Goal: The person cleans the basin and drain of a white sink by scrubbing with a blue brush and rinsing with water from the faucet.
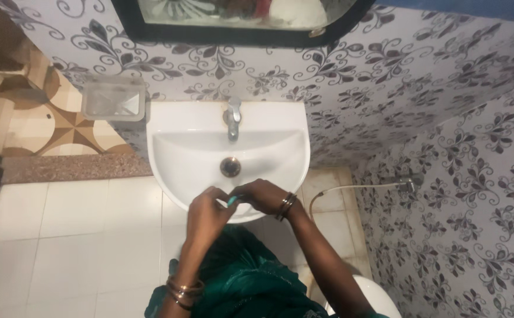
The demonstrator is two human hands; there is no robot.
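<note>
Both hands meet over the front rim of the white ceramic wall-mounted washbasin (171,126). The left hand (207,211) and the right hand (263,196) close together around a small teal object (233,201), of which only a short end shows between the fingertips; what it is cannot be told. Its visible part seems to run roughly left to right across the basin's front edge, but its full long axis is hidden by the fingers. Each grip is narrow, pinched on that teal piece.

Behind the hands sit the round metal drain (230,166) and the chrome tap (233,118), spout towards the person. A clear plastic soap dish (113,98) hangs on the patterned wall left of the basin. Bangles ring both wrists.
</note>
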